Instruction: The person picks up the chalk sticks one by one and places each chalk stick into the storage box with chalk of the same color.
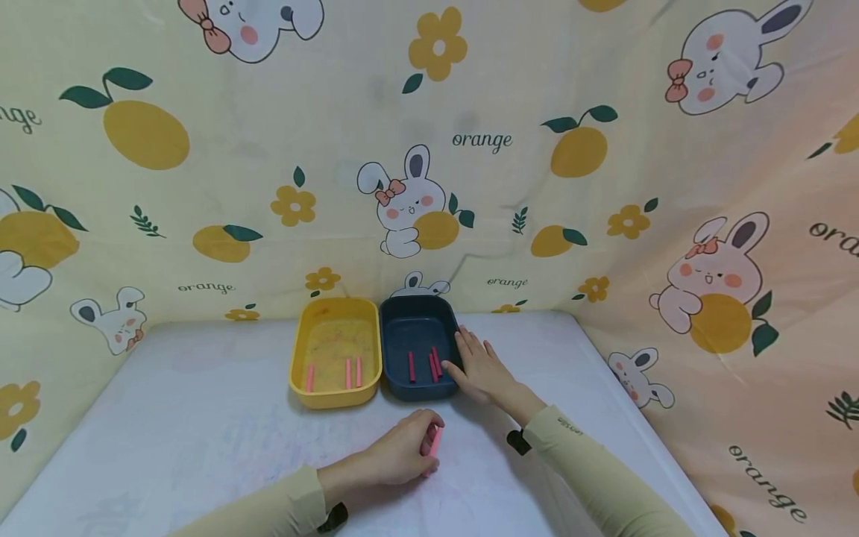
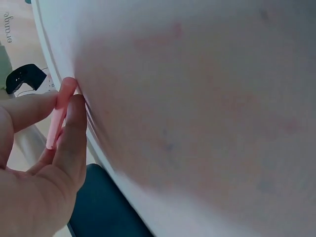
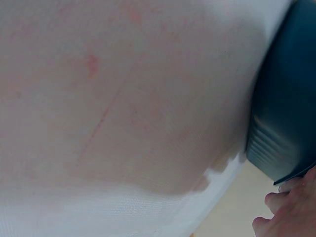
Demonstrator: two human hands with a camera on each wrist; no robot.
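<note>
Between the thumb and fingertips of my left hand (image 1: 401,451) is a slim pink stick (image 1: 435,441), pinched just above the table in front of the bins. Seen by the left wrist camera, the pink stick (image 2: 58,113) is smooth and round-ended; its exact kind is unclear. My right hand (image 1: 488,374) rests on the right rim of a dark blue bin (image 1: 417,328), fingers extended and thumb at the edge. In the right wrist view, the hand (image 3: 296,207) touches that rim. Several dark red sticks (image 1: 411,367) lie in the blue bin.
Left of the blue bin, side by side with it, stands a yellow bin (image 1: 337,335) with 3 light pink sticks (image 1: 348,374). Both are on a white table (image 1: 221,403) with faint coloured smudges. A patterned cloth (image 1: 282,142) hangs behind and at the sides.
</note>
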